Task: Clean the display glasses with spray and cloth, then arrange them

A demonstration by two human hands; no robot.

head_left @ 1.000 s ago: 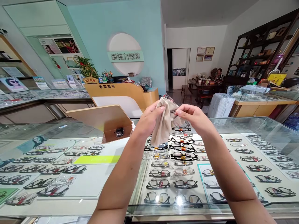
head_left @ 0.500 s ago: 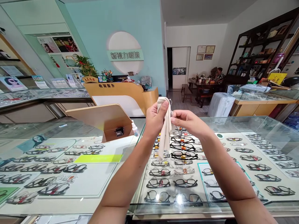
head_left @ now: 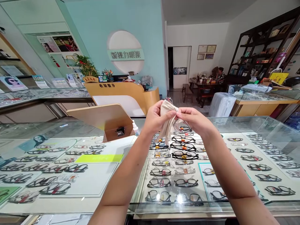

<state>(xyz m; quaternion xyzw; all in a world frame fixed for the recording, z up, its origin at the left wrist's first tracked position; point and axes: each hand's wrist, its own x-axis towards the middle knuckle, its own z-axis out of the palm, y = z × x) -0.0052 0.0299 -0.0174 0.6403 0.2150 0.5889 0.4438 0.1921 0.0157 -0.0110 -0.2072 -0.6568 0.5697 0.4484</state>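
Glasses [head_left: 179, 124] pinched in right hand [head_left: 195, 120] grip, beige cloth [head_left: 169, 120] closed in left hand [head_left: 156, 118] grip around 1 lens

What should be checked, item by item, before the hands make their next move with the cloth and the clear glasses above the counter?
1. Left hand grips the beige cloth: ok, fingers pinch it at the top.
2. Right hand holds the clear glasses: ok, thumb and fingers closed on the frame.
3. Cloth lies against a lens: cannot tell, the cloth hides the contact.
4. Glasses held above the glass counter, not resting on it: ok.
5. Small white bottle on the counter stands apart from both hands: ok.
6. Lens free of smears: cannot tell, too small and see-through.
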